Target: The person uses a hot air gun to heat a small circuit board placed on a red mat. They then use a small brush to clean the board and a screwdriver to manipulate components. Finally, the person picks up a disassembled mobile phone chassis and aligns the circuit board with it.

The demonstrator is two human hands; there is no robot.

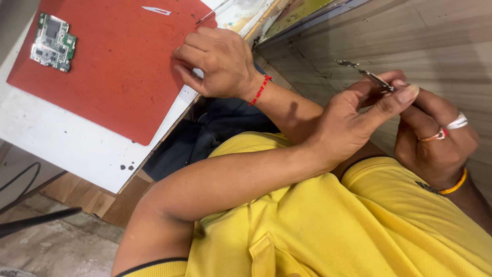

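Where a green circuit board (52, 42) lies on a red mat (120, 72), another hand (218, 64) rests fisted at its edge; left hand (348, 123) pinches metal tweezers (366, 73) above the lap; right hand (435, 146) closes on their rear end.

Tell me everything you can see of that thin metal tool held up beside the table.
The thin metal tool looks like slim silvery tweezers, with a small bent tip at its far end. It is held in the air right of the white table, slanting up and to the left. The left hand pinches its rear end between thumb and fingers. The ringed right hand sits close behind; whether it grips the tool is hidden.
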